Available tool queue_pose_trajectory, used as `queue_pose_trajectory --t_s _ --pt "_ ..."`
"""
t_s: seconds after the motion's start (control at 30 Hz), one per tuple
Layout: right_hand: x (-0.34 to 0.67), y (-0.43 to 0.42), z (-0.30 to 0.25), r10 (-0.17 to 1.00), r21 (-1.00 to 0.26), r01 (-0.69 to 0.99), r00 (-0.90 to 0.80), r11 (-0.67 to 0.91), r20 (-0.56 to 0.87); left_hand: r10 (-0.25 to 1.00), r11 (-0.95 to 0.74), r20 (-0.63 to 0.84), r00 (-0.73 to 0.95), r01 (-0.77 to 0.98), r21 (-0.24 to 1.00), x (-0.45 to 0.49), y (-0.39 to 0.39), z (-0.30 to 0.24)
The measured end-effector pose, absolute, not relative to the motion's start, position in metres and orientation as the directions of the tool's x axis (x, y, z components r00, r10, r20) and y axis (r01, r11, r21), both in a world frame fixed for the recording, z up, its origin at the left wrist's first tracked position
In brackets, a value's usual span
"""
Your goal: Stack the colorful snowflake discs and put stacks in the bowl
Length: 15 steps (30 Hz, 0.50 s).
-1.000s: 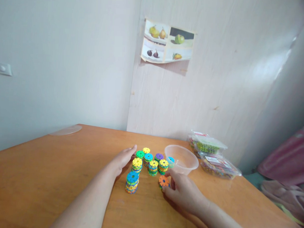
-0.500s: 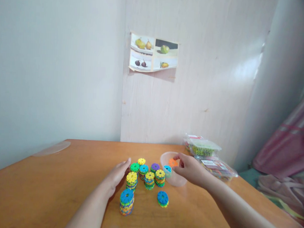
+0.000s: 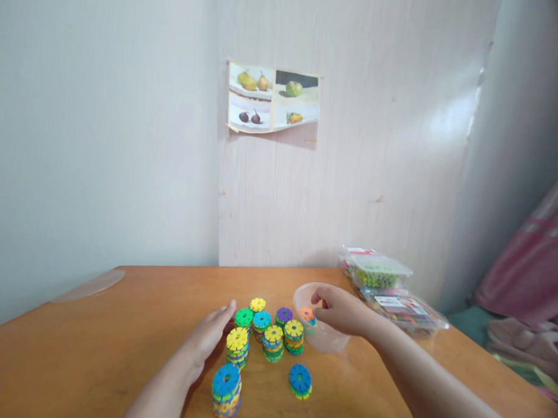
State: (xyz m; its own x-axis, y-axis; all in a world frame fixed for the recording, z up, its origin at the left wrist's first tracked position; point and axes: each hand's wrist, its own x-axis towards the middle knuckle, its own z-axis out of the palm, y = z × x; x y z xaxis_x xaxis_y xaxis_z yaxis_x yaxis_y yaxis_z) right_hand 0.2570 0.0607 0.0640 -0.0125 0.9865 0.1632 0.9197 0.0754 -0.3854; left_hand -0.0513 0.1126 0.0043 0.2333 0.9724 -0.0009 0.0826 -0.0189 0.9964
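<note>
My right hand [image 3: 339, 308] is over the translucent plastic bowl [image 3: 332, 342], thumb and index finger a little apart, with nothing seen between them. In the bowl, beside the fingertips, an orange notched disc [image 3: 306, 313] lies on a blue one. My left hand [image 3: 210, 331] rests open on its edge, left of the stacked discs. Nearest it are the green-topped stack [image 3: 244, 318] and a yellow-topped stack [image 3: 237, 339]. Other stacks have blue [image 3: 261, 320], purple [image 3: 284, 315] and yellow [image 3: 293, 329] tops. A tall blue-topped stack [image 3: 226, 384] and a short blue-topped pile [image 3: 300, 378] sit nearer me.
Clear plastic boxes [image 3: 408, 308] are piled at the table's right back, one holding green pieces [image 3: 376, 276]. A translucent lid [image 3: 93, 285] lies at the left edge. A fruit picture sheet [image 3: 273, 105] hangs on the wall; pink cloth [image 3: 524, 266] is at right.
My right hand has let go of the orange disc, which now lies on the blue disc in the bowl. The left hand stays beside the stacks. The view has shifted slightly.
</note>
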Motion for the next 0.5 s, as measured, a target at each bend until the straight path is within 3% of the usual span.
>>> queue_pose_trajectory --t_s 0.27,0.5 --pt "0.253 0.036 0.09 0.975 -0.365 0.917 -0.088 0.159 0.204 0.976 -0.006 -0.008 0.22 0.065 0.998 -0.05 0.109 0.006" --pt "0.262 0.062 0.064 0.962 -0.325 0.918 -0.16 0.228 0.223 0.983 -0.014 -0.011 0.181 0.137 0.99 -0.05 0.107 0.012"
